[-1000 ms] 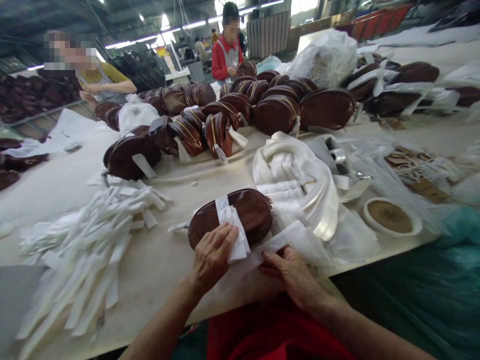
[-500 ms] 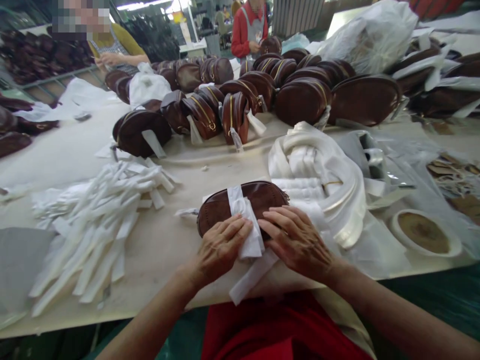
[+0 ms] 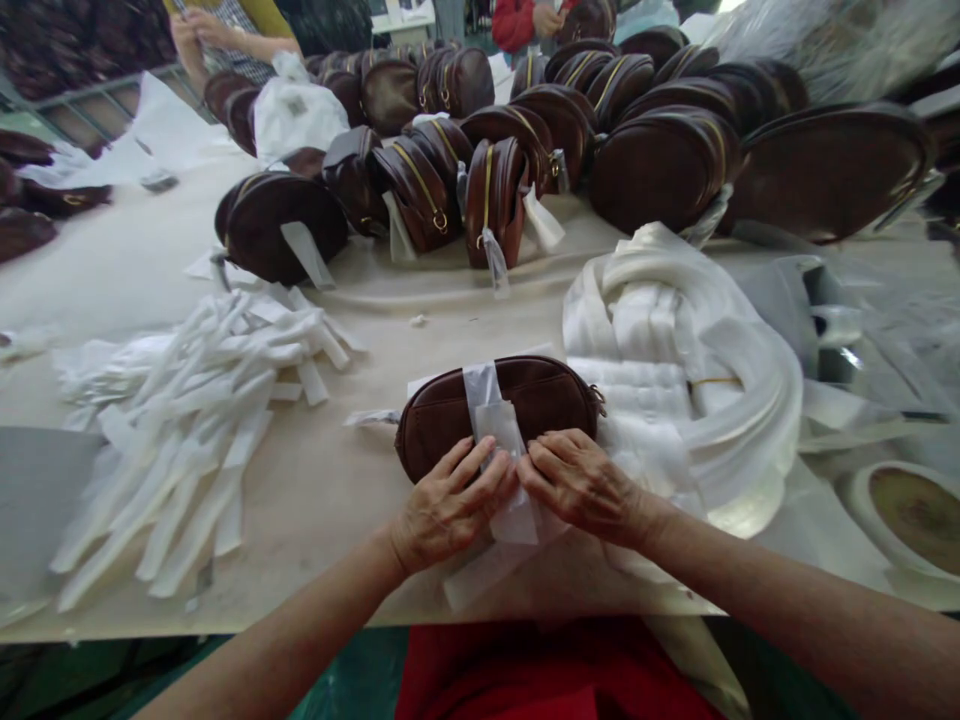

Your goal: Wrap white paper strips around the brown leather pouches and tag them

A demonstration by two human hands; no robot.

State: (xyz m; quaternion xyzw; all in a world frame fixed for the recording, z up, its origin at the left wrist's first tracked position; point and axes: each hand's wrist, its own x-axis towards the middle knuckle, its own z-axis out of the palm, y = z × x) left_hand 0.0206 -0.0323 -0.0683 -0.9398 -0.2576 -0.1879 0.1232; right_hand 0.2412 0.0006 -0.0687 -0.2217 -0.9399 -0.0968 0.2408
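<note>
Head view: the left hand point(image 3: 457, 502) rests its slightly parted fingers on a translucent white strip point(image 3: 499, 428) that crosses the middle of a brown leather-look pouch point(image 3: 551, 397); the right hand point(image 3: 581, 488) has its fingers bunched at the strip's right edge. The thumbs are hard to make out, so I cannot tell whether either hand pinches the strip. The pouch lies close to the near edge of the desk point(image 3: 322, 540). It looks light and softly padded, its smooth face perhaps a little slippery; its two rounded ends would give the surest hold. The strip looks thin and easily creased. A coil of white wrapping point(image 3: 757, 400) sits just beside the pouch's right end, in the way of that hand, while a heap of loose strips point(image 3: 202, 435) lies apart, leftward. Zipped brown bags point(image 3: 652, 170) crowd the desk's far side.
</note>
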